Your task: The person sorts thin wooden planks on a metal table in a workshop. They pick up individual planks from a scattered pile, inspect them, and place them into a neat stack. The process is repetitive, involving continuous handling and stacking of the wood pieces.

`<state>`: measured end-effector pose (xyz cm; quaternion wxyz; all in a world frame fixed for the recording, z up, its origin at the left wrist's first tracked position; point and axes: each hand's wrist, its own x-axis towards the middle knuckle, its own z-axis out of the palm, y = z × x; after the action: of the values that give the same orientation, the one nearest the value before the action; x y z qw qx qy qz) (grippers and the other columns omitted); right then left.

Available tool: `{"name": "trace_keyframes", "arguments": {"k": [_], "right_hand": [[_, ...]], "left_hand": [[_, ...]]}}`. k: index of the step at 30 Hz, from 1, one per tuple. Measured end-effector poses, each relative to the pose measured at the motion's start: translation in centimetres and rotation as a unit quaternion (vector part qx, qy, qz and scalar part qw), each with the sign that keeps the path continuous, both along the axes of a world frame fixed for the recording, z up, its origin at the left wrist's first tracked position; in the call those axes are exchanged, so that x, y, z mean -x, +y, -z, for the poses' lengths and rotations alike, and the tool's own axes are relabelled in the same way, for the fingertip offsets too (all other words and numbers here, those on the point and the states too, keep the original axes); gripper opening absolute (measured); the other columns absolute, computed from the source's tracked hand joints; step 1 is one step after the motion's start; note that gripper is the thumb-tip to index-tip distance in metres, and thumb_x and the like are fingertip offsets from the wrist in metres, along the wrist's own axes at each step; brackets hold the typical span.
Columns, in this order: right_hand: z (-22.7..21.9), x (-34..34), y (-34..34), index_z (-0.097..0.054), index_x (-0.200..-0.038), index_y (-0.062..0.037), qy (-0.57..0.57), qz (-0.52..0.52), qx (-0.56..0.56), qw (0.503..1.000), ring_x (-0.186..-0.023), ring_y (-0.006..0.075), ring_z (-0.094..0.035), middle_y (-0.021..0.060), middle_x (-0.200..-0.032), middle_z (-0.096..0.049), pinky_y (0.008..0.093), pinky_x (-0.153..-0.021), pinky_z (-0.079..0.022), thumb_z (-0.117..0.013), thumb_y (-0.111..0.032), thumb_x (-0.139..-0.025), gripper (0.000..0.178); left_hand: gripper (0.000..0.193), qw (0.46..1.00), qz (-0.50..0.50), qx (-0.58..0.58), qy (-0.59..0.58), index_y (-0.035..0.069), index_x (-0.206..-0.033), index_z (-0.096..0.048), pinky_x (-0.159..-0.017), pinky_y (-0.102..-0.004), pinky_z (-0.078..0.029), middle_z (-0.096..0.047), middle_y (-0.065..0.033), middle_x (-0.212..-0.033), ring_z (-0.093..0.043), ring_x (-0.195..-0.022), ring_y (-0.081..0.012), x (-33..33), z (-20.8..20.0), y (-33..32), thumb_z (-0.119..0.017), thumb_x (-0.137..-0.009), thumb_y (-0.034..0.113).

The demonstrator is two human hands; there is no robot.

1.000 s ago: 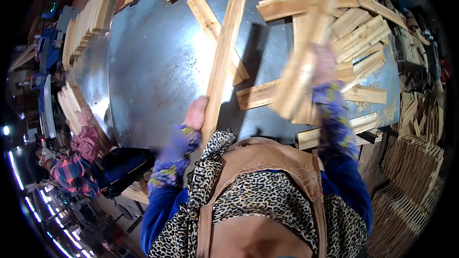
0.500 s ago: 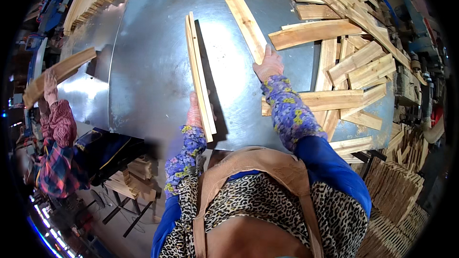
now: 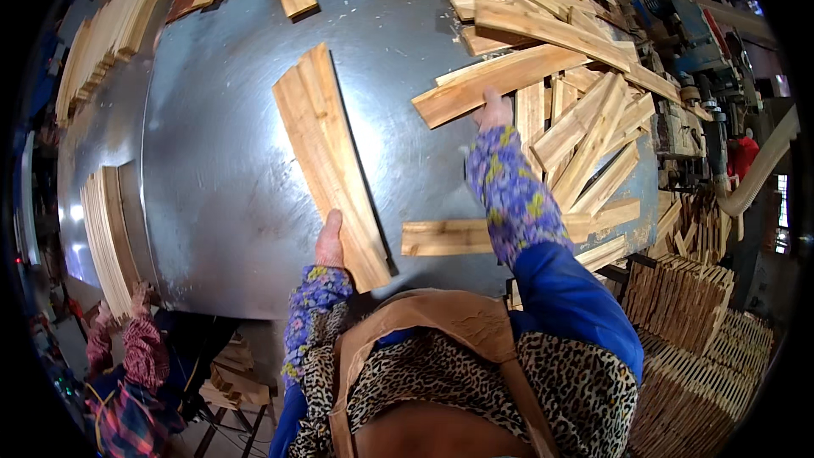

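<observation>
My left hand (image 3: 331, 242) is closed on the near end of some pale wooden boards (image 3: 326, 153) that lie side by side, broad faces up, tilted over the table's middle. Its thumb shows on top; the other fingers are hidden beneath. Farther right, my right hand (image 3: 493, 110) grips the near edge of a long wooden plank (image 3: 517, 76) at the left side of a heap, a finger on its upper face. Below my right forearm lies another flat board (image 3: 445, 237), partly covered by the sleeve.
A jumbled heap of planks (image 3: 585, 131) covers the table's right side. The metal table (image 3: 220, 161) spreads leftward. At the far left a co-worker's hands (image 3: 127, 305) touch a row of upright boards (image 3: 110, 229). Stacked slats (image 3: 678, 305) stand at lower right; machinery (image 3: 695, 42) is behind.
My right hand has left the board it held and moved to a plank by the heap. A steeply angled plank now lies across the heap. The left hand's boards have turned broad side up.
</observation>
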<state>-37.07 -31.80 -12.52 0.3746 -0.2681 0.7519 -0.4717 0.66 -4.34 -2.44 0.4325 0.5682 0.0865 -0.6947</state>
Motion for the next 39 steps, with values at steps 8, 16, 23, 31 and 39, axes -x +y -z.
{"name": "trace_keyframes", "arguments": {"k": [8,16,23,31,39], "right_hand": [[-4.3,-2.0,3.9,-0.061,-0.149,0.0013,-0.166,-0.088,0.008,0.982,-0.112,0.0339,-0.074,0.0172,-0.128,-0.075,0.0494,-0.086,-0.063,-0.081,-0.050,-0.095,0.077],[-11.4,-1.6,16.1,-0.064,-0.148,0.0035,0.171,-0.516,-0.226,0.808,-0.119,0.0374,-0.075,0.0254,-0.131,-0.077,0.0446,-0.103,-0.059,-0.074,-0.050,-0.100,0.073],[-21.0,-8.0,18.6,-0.063,-0.149,0.0041,0.198,-0.416,-0.254,0.850,-0.132,0.0447,-0.068,0.0286,-0.138,-0.073,0.0473,-0.115,-0.053,-0.068,-0.048,-0.100,0.072],[-11.0,-21.0,20.7,-0.066,-0.147,0.0052,-0.153,-0.447,-0.069,0.879,-0.121,0.0235,-0.073,0.0181,-0.134,-0.077,0.0346,-0.111,-0.054,-0.069,-0.026,-0.102,0.055],[-20.9,-45.2,-3.5,-0.070,-0.142,-0.0015,0.023,-0.543,0.161,0.824,-0.108,0.0246,-0.073,0.0188,-0.123,-0.078,0.0374,-0.086,-0.061,-0.071,-0.038,-0.104,0.053]], "left_hand": [[0.063,0.996,0.028,0.025,-0.082,0.002,-0.149,-0.060,-0.089,-0.0531,-0.066,-0.077,-0.0181,-0.123,-0.078,-0.103,-0.0362,-3.1,-0.6,0.8,-0.079,-0.099,0.036],[0.060,0.960,0.077,0.111,-0.243,-0.009,-0.147,-0.061,-0.092,-0.0425,-0.060,-0.076,-0.0184,-0.124,-0.075,-0.104,-0.0285,-6.4,-1.9,2.7,-0.077,-0.097,0.021],[0.073,0.640,0.388,-0.087,-0.658,0.009,-0.153,-0.055,-0.104,-0.0535,-0.058,-0.073,-0.0246,-0.132,-0.073,-0.118,-0.0462,-10.0,-5.9,8.1,-0.084,-0.091,0.035],[0.081,0.638,0.384,-0.012,-0.668,0.008,-0.158,-0.050,-0.098,-0.0566,-0.059,-0.075,-0.0254,-0.122,-0.073,-0.112,-0.0465,-11.4,-2.7,14.4,-0.080,-0.092,0.046],[0.067,0.720,0.264,-0.013,-0.641,0.006,-0.143,-0.059,-0.095,-0.0591,-0.058,-0.076,-0.0286,-0.114,-0.073,-0.109,-0.0493,-9.7,-6.6,14.7,-0.079,-0.089,0.041]]}}
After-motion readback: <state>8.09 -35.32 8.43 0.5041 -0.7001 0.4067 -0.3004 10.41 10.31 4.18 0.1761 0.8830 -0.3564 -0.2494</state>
